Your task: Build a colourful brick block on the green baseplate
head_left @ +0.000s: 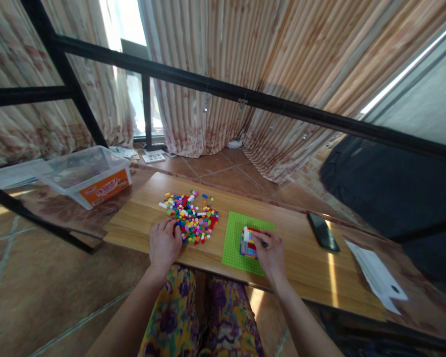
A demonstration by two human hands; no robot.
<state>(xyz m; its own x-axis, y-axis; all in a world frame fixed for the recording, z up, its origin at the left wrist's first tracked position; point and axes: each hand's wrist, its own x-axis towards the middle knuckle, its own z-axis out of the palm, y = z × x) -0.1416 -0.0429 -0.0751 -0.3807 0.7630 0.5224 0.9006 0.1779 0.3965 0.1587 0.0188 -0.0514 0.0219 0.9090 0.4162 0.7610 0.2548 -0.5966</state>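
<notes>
A pile of small coloured building bricks (pixel 196 218) lies spread on the wooden board. At its near left edge is my left hand (pixel 165 244), fingers curled together and touching the outermost bricks; whatever they hold is hidden. On the green studded baseplate (pixel 232 243) stands a small block-like brick build (pixel 248 243) with white, red, yellow and bluish-purple parts. My right hand (pixel 270 250) reaches over its right side, thumb and fingers pinched at the top. A small dark brick shows between those fingers, while the hand covers part of the build.
A black phone (pixel 323 231) lies on the board's right part, beside a white card-like sheet (pixel 377 271) at the end. Left of the board stands a clear plastic tub (pixel 91 173) with an orange label. A black metal bar (pixel 208 85) crosses in front of the curtains (pixel 215 44).
</notes>
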